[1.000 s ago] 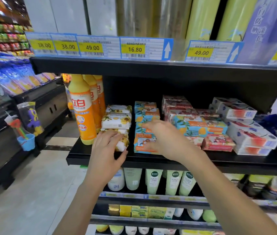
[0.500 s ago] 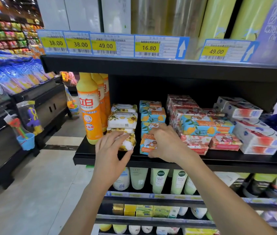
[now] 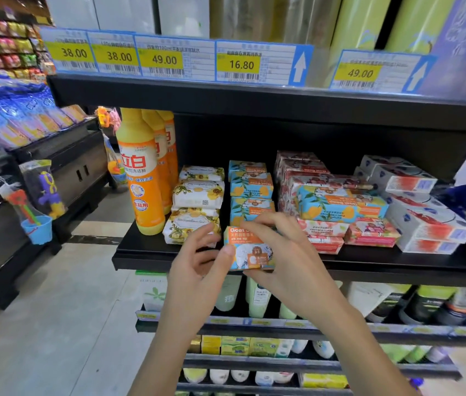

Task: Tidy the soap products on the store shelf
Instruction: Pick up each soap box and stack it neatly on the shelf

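Since half a second ago our left hand (image 3: 197,270) is off the white floral soap bars (image 3: 197,195) and now sits beside the goat soap box (image 3: 247,250). That box is no longer flat at the front of its row. It is tipped up with its label facing us, over the shelf (image 3: 146,258) front lip.

Our right hand (image 3: 291,264) pinches the box, fingers curled over its top edge and thumb under its bottom edge. Our left hand is loosely spread, thumb tip touching the box's left edge; we cannot tell whether its fingers touch anything.

Bare black shelf shows just below and left of the left hand. Just beyond the right hand's fingers runs the row of matching blue boxes (image 3: 250,187), and red-patterned boxes (image 3: 323,232) lie close on its right. Orange bottles (image 3: 140,178) stand further left of the left hand.

The held box is blue and orange, with "Goat" in white on an orange band and a round seal at lower right.
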{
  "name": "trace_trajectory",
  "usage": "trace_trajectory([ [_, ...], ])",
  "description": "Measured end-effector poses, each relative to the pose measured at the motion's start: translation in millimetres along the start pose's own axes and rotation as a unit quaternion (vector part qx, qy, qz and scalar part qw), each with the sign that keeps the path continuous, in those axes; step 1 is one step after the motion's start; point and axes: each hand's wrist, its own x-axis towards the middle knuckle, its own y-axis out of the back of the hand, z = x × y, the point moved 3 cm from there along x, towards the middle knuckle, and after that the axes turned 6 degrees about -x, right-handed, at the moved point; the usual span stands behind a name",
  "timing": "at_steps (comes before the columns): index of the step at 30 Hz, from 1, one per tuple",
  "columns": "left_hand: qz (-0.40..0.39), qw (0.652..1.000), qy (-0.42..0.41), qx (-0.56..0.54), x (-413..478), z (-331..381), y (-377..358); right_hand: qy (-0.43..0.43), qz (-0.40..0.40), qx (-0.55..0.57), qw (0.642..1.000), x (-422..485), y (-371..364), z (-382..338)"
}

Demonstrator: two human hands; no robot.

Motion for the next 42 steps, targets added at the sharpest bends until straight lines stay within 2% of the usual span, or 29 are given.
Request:
trace_trajectory([
  [5,-0.013,0.991,0.075,-0.109,-4,-6,-15,0.018,0.012,0.027,0.999,-12,-1,-1],
  [9,0.01,0.983,0.087,-0.159,-6,-5,-15,-0.059,-0.017,0.165,0.984,-23,5,3],
  [12,0.019,0.977,0.106,-0.186,-7,-6,-13,-0.154,-0.01,0.278,0.948,-33,11,6],
  [17,0.008,0.974,0.109,-0.196,-9,-7,-15,-0.252,0.015,0.476,0.842,-42,5,12],
  [21,-0.009,0.975,0.109,-0.192,-9,-8,-18,-0.29,0.036,0.533,0.794,-46,1,17],
  [26,-0.029,0.979,0.101,-0.177,-9,-7,-18,-0.3,0.05,0.572,0.762,-47,-3,20],
  [33,-0.052,0.98,0.097,-0.165,-10,-5,-18,-0.278,0.083,0.594,0.751,-51,-6,25],
  [38,-0.084,0.975,0.133,-0.157,-12,-5,-20,-0.227,0.097,0.581,0.776,-53,-6,30],
  [42,-0.101,0.97,0.146,-0.168,-13,-2,-23,-0.2,0.094,0.582,0.783,-53,-4,30],
])
